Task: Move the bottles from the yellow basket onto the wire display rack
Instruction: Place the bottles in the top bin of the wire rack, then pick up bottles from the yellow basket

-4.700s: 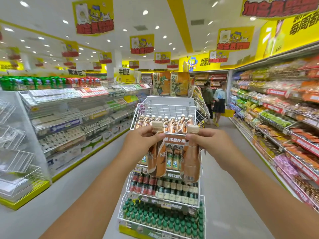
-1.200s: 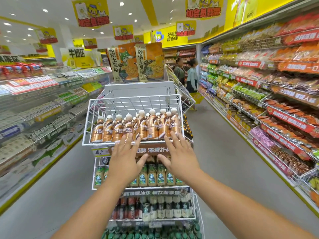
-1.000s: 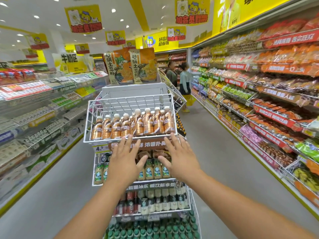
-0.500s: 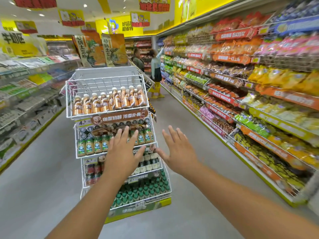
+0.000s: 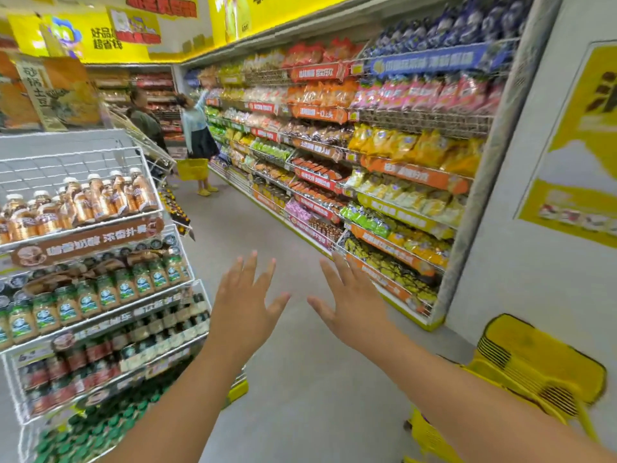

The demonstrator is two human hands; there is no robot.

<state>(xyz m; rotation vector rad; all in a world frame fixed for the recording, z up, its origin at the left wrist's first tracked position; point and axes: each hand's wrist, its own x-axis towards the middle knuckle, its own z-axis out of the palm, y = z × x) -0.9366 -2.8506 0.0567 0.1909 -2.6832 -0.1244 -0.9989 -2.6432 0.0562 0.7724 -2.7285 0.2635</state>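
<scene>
Both hands, left (image 5: 245, 304) and right (image 5: 350, 304), were held spread wide, empty, right of the wire rack (image 5: 100, 228). Bottles (image 5: 96, 198) were seen on its top shelf; yellow basket (image 5: 521, 372) far right.

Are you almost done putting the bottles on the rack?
Partly. Brown bottles already stand in the wire rack's top tier. Nothing is in hand: the left hand and right hand are open and empty. The yellow basket sits lower right; its contents aren't visible.
</scene>
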